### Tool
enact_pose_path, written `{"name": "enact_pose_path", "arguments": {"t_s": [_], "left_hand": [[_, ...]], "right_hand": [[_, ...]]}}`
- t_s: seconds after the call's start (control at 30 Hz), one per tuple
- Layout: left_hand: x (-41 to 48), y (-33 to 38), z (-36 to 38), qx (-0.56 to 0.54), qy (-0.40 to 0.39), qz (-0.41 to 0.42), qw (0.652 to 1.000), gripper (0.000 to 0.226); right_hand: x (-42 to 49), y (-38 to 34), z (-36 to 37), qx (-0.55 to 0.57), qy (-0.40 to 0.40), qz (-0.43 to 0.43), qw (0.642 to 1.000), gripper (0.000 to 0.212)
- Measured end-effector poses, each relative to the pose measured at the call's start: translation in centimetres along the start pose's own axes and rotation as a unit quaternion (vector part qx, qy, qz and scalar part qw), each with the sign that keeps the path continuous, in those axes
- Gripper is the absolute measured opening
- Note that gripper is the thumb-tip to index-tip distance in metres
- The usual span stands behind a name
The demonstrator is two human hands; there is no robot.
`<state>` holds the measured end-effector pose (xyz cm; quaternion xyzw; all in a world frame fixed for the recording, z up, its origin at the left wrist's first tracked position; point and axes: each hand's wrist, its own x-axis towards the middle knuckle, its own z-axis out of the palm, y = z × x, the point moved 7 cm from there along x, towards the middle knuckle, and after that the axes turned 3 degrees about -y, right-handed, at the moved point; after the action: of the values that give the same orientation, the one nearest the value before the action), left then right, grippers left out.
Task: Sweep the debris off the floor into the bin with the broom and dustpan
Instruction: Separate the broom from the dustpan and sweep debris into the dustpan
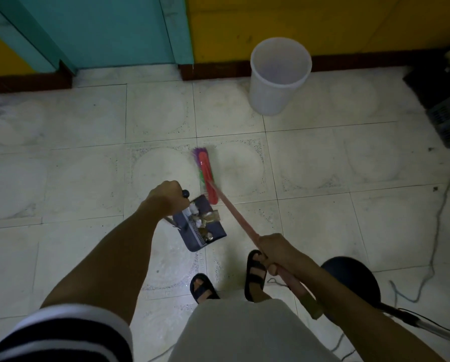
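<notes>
Short of the white plastic bin (pixel 278 77), the left grip (pixel 166 197) clasps the handle of the debris-laden grey dustpan (pixel 218 229), presumably for carrying, while the right grip (pixel 278 252) holds the red broom (pixel 207 171).

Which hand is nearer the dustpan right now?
Left. The left hand grips the handle of the dustpan, just above it; the right hand holds the broom by its stick, off to the right.

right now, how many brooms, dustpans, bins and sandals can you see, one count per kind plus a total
broom: 1
dustpan: 1
bin: 1
sandals: 2
total: 5
</notes>
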<state>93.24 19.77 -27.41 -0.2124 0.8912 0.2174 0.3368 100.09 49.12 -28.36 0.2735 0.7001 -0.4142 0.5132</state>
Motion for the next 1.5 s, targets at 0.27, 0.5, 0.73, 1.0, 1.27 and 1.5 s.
{"name": "enact_pose_path", "arguments": {"t_s": [0.27,0.5,0.73,1.0,1.27,1.5], "left_hand": [[-1.1,2.3,-1.3,0.006,0.003,0.009,1.0,0.026],[-1.5,-1.7,-2.1,0.009,0.018,-0.029,0.999,0.024],[1.1,-5.5,-1.8,0.025,0.003,-0.022,0.999,0.029],[1.6,-7.1,-1.2,0.01,-0.006,-0.014,1.0,0.026],[1.7,-6.9,-1.4,0.01,-0.002,-0.008,1.0,0.027],[1.4,-6.9,-1.3,0.009,0.004,-0.014,1.0,0.029]], "right_hand": [[1.3,-3.2,-4.4,-0.016,0.055,-0.055,0.997,0.023],[4.4,-3.5,-5.2,-0.027,0.058,-0.042,0.997,0.02],[5.7,-3.1,-2.0,-0.035,0.018,0.0,0.999,0.019],[6.0,-2.1,4.9,-0.027,-0.032,0.027,0.999,0.022],[4.6,-2.6,7.3,0.013,-0.065,0.029,0.997,0.038],[2.5,-2.0,5.6,0.041,-0.055,0.034,0.997,0.037]]}}
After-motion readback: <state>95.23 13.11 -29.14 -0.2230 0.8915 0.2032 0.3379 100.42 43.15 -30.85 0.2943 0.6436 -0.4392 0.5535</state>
